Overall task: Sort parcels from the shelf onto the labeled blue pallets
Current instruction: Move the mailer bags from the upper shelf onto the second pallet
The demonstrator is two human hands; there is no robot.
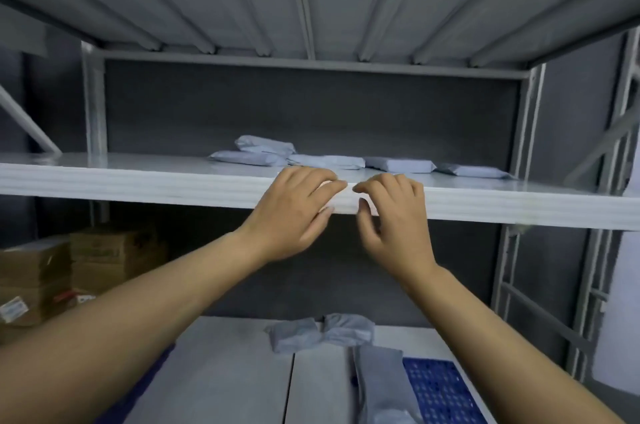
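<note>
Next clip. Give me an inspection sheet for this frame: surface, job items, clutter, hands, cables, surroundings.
Surface: grey middle shelf, smooth and level.
Job's things: about five grey parcels lie toward the back of that shelf, centre to right; more lower parcels lie on the level below; part of a blue pallet shows at bottom right.
Clutter: cardboard boxes stacked at lower left.
Grippers: left hand and right hand at the shelf's front edge, fingers loosely bent, holding nothing, short of the parcels.
Cables: nothing seen.
Surroundings: ribbed underside of the upper shelf; dark back wall.
</note>
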